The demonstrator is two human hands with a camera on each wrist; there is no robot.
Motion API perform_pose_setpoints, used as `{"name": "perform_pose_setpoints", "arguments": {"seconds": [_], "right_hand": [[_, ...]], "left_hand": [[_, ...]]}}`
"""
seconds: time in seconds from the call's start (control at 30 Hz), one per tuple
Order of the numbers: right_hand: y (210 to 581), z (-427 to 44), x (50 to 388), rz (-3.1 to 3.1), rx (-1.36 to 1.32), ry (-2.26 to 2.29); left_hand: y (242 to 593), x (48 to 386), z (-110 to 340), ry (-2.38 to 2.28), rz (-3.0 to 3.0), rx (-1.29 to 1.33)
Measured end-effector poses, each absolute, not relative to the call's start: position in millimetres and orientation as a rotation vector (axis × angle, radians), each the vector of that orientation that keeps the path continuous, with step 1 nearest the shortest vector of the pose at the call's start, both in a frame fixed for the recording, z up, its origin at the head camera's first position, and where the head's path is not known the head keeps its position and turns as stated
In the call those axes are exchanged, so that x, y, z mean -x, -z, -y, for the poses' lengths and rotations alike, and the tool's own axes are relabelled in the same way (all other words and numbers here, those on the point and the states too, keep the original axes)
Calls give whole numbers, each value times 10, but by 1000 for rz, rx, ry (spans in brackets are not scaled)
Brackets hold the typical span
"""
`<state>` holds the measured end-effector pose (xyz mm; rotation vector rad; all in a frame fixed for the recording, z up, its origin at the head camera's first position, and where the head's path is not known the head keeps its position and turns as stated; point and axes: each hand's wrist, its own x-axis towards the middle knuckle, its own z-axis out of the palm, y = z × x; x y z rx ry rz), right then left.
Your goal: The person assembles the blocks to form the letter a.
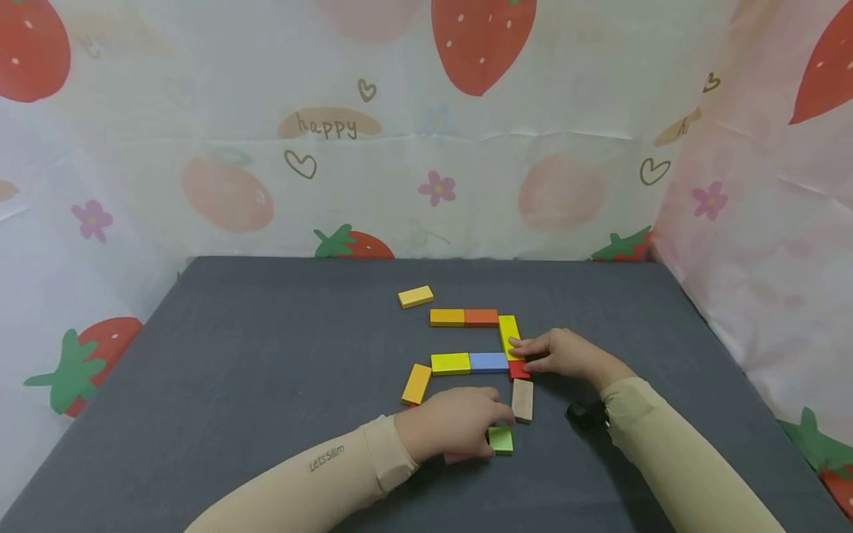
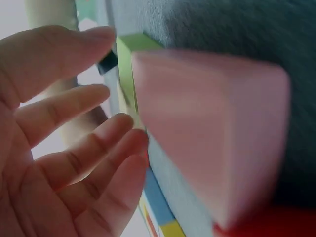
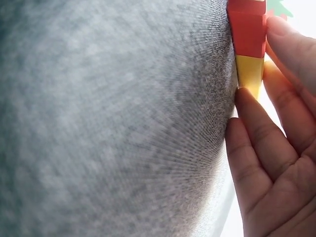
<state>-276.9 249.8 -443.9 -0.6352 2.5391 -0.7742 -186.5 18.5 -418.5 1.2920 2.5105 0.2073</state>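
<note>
My right hand (image 1: 566, 355) touches the upright yellow block (image 1: 509, 333) and the small red block (image 1: 519, 370) below it. Its fingers extend along their side in the right wrist view, the thumb beside the red. Over the near blocks hovers my left hand (image 1: 460, 422), fingers spread and apart, holding nothing. Closest to those fingertips is a light green block (image 1: 501, 440), with a pink block (image 2: 182, 113) beside it, mostly hidden by the hand in the head view. A plain wooden block (image 1: 523, 401) stands between the red and green ones.
A yellow block (image 1: 450, 363) and a blue block (image 1: 489, 363) form a middle row. Farther back lie an amber block (image 1: 447, 317) and an orange block (image 1: 480, 317), with a loose pale-yellow block (image 1: 416, 297) behind. Another amber block (image 1: 417, 384) slants at the left. Dark cloth covers the table (image 1: 266, 355).
</note>
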Motion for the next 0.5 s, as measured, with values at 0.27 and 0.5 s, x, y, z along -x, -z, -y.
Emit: {"name": "perform_pose_setpoints", "arguments": {"seconds": [0.27,0.5], "right_hand": [[4415,-2489,2754,-2539,622,783],[4418,-2485,2754,-2540,624,776]], "left_hand": [[4200,1900,-318,-208,-2482,-1272],[4182,1958,-337,-314,-2506,-1153]]}}
